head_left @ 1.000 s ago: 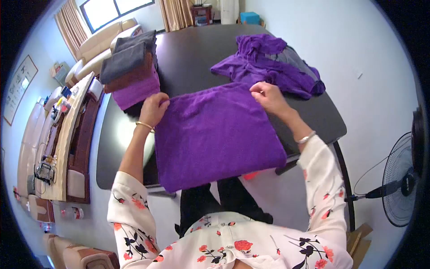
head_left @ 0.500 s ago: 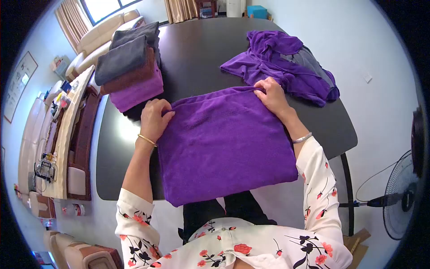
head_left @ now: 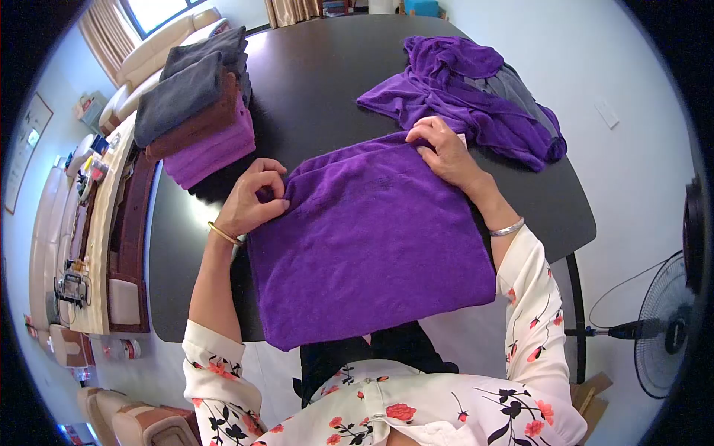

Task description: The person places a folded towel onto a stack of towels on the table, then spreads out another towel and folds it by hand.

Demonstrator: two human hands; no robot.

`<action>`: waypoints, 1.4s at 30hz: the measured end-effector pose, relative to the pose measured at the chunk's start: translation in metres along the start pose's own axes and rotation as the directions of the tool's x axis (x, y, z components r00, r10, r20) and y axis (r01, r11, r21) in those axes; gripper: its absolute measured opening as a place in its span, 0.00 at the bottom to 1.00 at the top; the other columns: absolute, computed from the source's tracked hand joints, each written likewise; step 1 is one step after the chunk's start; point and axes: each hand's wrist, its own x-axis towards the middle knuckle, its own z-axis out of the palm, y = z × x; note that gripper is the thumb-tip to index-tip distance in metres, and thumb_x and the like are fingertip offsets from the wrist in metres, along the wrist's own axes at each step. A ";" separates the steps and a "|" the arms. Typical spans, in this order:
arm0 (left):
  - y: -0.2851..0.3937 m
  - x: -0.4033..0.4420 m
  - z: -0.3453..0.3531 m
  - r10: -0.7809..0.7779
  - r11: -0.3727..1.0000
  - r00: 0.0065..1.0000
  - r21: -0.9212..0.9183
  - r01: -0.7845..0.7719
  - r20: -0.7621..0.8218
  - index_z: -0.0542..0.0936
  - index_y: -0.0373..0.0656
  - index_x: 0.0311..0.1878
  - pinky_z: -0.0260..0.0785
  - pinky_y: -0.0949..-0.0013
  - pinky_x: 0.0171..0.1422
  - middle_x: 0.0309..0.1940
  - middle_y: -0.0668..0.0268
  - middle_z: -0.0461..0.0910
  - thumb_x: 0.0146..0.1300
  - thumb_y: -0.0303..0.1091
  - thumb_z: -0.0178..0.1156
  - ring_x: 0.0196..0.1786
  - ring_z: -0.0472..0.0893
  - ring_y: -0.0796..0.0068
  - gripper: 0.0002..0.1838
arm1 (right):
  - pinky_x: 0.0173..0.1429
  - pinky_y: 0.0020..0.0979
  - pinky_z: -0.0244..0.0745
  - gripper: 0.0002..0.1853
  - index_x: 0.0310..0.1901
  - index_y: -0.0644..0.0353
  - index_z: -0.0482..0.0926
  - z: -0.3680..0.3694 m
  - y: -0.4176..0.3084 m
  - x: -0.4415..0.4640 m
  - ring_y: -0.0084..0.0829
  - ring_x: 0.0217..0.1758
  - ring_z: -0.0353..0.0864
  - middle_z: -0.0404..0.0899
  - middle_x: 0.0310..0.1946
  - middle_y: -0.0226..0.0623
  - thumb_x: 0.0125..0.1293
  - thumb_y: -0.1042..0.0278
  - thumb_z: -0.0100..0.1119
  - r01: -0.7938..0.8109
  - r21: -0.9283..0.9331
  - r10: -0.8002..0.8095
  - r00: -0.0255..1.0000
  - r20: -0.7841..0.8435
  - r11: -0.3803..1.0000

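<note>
Your right hand (head_left: 448, 154) pinches the upper right corner of the deep purple, soft-napped folded cloth (head_left: 372, 245) between thumb and fingers. Your left hand (head_left: 255, 197) is at its upper left corner, fingers curled and thumb against the edge; you cannot tell from this view whether they grip the fabric. The cloth lies in front of you, partly over the dark, smooth-topped table (head_left: 312, 89), its lower edge hanging past the near side above your black trousers (head_left: 372, 349). Beyond your left hand, near the table's left edge, stands a stack of folded dark grey, brown and lighter purple cloths (head_left: 197, 111). Beyond your right hand lies a loose, crumpled heap of purple and grey fabric (head_left: 476, 97), near the table's right edge.
</note>
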 end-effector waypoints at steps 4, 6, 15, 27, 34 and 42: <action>-0.002 -0.002 -0.007 -0.084 0.989 0.984 -0.107 0.101 0.155 0.74 0.40 0.22 0.65 0.72 0.44 0.40 0.64 0.76 0.44 0.31 0.65 0.40 0.73 0.76 0.09 | 0.55 0.35 0.74 0.10 0.40 0.59 0.80 0.000 0.005 -0.004 0.38 0.49 0.76 0.75 0.42 0.40 0.54 0.76 0.61 0.006 -0.046 -0.005 1.000 0.021 0.999; -0.004 -0.004 -0.009 -0.076 0.989 0.984 -0.110 0.094 0.164 0.74 0.40 0.21 0.65 0.73 0.43 0.42 0.63 0.77 0.43 0.31 0.66 0.40 0.74 0.76 0.09 | 0.55 0.35 0.73 0.11 0.41 0.59 0.81 -0.001 0.007 -0.004 0.39 0.48 0.76 0.75 0.43 0.40 0.54 0.74 0.62 -0.004 -0.016 0.005 0.998 0.057 1.000; -0.004 -0.002 -0.008 -0.014 0.933 0.957 -0.341 0.117 0.288 0.75 0.43 0.21 0.62 0.68 0.55 0.59 0.57 0.74 0.41 0.30 0.67 0.48 0.73 0.70 0.08 | 0.58 0.40 0.68 0.12 0.42 0.55 0.81 0.010 0.013 -0.001 0.40 0.50 0.74 0.76 0.43 0.39 0.56 0.68 0.59 0.033 -0.214 -0.026 0.999 0.034 0.976; 0.002 0.001 -0.001 -0.051 0.981 0.976 -0.172 0.089 0.213 0.77 0.44 0.23 0.61 0.69 0.52 0.39 0.69 0.70 0.43 0.31 0.69 0.47 0.70 0.72 0.09 | 0.52 0.39 0.70 0.09 0.31 0.60 0.76 0.000 0.003 0.001 0.41 0.44 0.76 0.76 0.35 0.40 0.51 0.68 0.66 -0.052 -0.141 0.046 0.998 -0.048 0.989; -0.017 0.001 -0.004 -0.039 0.990 0.994 -0.138 0.026 -0.097 0.75 0.38 0.24 0.63 0.73 0.47 0.32 0.68 0.74 0.48 0.31 0.66 0.39 0.73 0.77 0.10 | 0.53 0.40 0.69 0.09 0.33 0.61 0.74 0.008 0.013 0.006 0.43 0.45 0.75 0.76 0.35 0.42 0.57 0.66 0.62 0.053 -0.057 -0.058 0.993 -0.099 0.997; -0.023 0.001 -0.005 -0.121 0.987 0.970 -0.126 0.096 -0.210 0.73 0.38 0.23 0.64 0.75 0.40 0.29 0.73 0.73 0.52 0.31 0.65 0.34 0.71 0.82 0.11 | 0.53 0.41 0.67 0.07 0.33 0.61 0.75 0.004 0.011 0.002 0.44 0.45 0.74 0.76 0.35 0.42 0.59 0.68 0.59 0.036 -0.104 -0.032 0.998 0.047 0.994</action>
